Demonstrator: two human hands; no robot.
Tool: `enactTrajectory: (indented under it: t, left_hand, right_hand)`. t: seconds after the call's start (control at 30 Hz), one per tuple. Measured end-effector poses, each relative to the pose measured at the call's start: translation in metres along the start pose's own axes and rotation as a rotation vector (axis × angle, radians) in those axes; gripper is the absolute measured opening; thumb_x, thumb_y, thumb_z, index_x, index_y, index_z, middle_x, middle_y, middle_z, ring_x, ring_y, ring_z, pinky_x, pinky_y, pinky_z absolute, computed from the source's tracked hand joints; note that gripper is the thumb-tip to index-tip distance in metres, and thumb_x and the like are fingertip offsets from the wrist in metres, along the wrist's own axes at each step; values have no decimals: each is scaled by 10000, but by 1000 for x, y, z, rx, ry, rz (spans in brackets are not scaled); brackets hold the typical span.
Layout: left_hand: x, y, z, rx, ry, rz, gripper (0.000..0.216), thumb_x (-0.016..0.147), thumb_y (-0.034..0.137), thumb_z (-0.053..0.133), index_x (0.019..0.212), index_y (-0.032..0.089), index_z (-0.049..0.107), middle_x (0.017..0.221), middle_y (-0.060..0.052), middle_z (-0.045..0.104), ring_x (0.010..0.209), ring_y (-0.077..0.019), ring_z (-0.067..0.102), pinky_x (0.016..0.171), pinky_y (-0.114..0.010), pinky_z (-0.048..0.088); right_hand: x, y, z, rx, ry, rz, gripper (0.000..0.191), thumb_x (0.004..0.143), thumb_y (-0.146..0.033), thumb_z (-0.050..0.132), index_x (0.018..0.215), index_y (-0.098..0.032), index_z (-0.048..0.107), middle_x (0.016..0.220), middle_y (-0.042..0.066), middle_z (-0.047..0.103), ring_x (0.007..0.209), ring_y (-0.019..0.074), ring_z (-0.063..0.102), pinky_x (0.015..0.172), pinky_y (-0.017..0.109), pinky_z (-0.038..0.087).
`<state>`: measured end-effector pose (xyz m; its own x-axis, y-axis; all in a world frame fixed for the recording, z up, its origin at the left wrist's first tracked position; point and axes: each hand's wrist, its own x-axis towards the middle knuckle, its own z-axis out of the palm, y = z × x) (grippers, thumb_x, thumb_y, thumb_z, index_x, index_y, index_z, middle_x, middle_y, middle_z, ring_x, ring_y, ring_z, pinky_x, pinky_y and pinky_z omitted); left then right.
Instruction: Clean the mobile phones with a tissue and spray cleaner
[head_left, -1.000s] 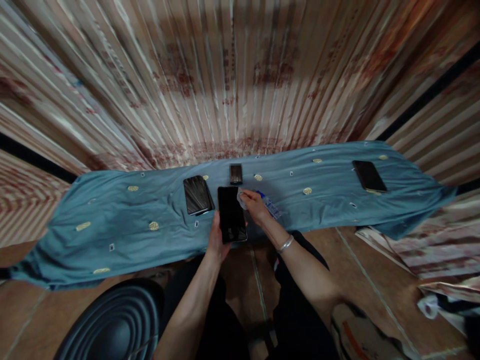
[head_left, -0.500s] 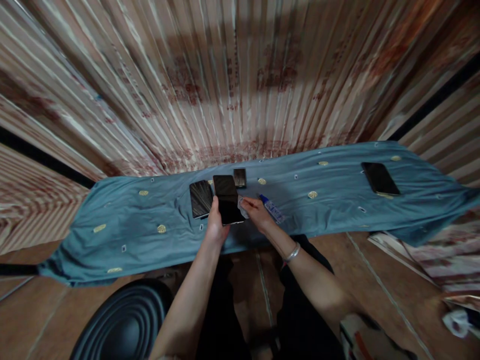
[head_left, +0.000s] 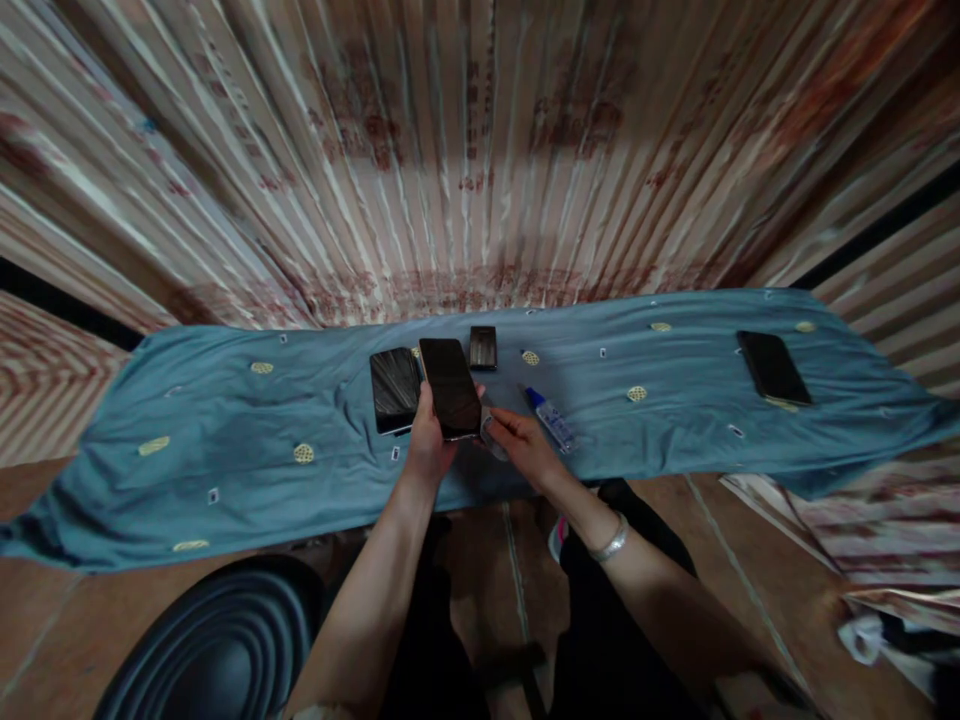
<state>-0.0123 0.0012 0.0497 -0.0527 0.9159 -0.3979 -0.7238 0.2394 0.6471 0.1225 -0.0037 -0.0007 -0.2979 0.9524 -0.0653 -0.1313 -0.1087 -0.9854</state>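
Note:
My left hand [head_left: 426, 447] grips a black phone [head_left: 450, 387] by its lower end, screen up, over a blue cloth [head_left: 225, 440]. My right hand [head_left: 521, 447] is closed in a pinch on a small pale wipe-like piece [head_left: 489, 428] right beside the phone's lower right corner. A second dark phone [head_left: 394, 390] lies on the cloth just left of the held one. A small dark device [head_left: 482, 347] lies behind it. A blue-capped clear tube [head_left: 550, 419] rests on the cloth by my right hand.
Another black phone [head_left: 773, 368] lies far right on the cloth. A striped patterned curtain [head_left: 480, 150] hangs behind. A round black stool [head_left: 217, 650] stands at lower left on the brown tiled floor. Papers and clutter [head_left: 885, 610] lie at lower right.
My left hand lifted the phone away from me, up over the cloth next to the other phone. My right hand drew back from the tube to the phone's lower corner with the pale piece.

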Motion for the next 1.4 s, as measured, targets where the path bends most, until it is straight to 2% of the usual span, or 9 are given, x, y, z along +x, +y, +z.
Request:
enactTrajectory:
  t: [0.17,0.27,0.37,0.47,0.53,0.8,1.03,1.23,1.4]
  left_hand:
    - [-15,7,-7,-20,89,1,542,1061,419,308,1112,99,743,959,-137,803,1047,-242,755,944,-367,592]
    - [-18,10,-14,-50,99,25,509,1053,418,349,1146,105,738,972,-133,805,1043,-238,756,940,-355,591]
    - [-16,13,-19,-75,99,26,547,1055,448,330,1083,102,752,927,-130,804,1003,-232,765,931,-346,594]
    - [-14,17,-22,-113,88,14,584,1053,478,310,1064,98,754,916,-135,801,1011,-236,761,936,-346,592]
    - [-13,19,-22,-136,80,10,593,1053,482,302,1066,94,751,929,-143,799,1038,-242,754,954,-352,585]
    - [-8,18,-19,-140,64,0,644,1043,511,265,965,103,756,989,-167,789,1158,-267,707,1028,-380,548]
    - [-7,9,-14,-118,87,-54,611,1024,542,315,1001,107,742,1051,-167,775,1165,-242,698,1017,-349,556]
    - [-6,7,-11,-112,61,-37,622,1013,580,337,914,116,740,1001,-151,773,1117,-228,717,993,-319,562]
    - [-3,9,-11,-111,52,-24,680,1041,542,243,860,116,740,952,-150,775,1096,-214,723,988,-304,557]
  right_hand:
    - [-2,-3,10,-246,-39,-127,359,890,-494,575,886,-183,754,716,-6,636,672,130,572,631,232,453]
    - [-6,-7,17,-379,-48,-178,336,939,-371,510,1069,-188,760,838,10,713,762,154,646,724,256,503]
    - [-11,-9,23,-478,-32,-228,401,976,-308,484,1319,-211,667,1100,46,763,991,197,709,890,318,551]
    - [-14,-6,26,-569,-16,-375,490,1008,-274,447,1490,-221,517,1427,93,641,1310,216,606,1108,393,490]
    - [-16,-4,27,-657,-17,-475,503,1030,-257,412,1527,-213,468,1522,119,555,1418,221,514,1186,435,432]
    - [-16,-7,22,-939,-46,-684,505,1052,-172,337,1548,-173,435,1470,158,580,1444,248,473,1198,515,447]
    - [-17,-3,28,-1048,-46,-715,482,1049,-163,376,1520,-137,474,1476,164,582,1471,269,439,1220,516,424]
    - [-15,-1,31,-1083,-13,-759,458,1052,-156,362,1484,-112,508,1463,162,593,1465,267,449,1218,497,429]
    - [-12,0,32,-1108,-2,-753,461,1039,-126,355,1466,-72,520,1439,190,606,1456,273,461,1216,499,430]
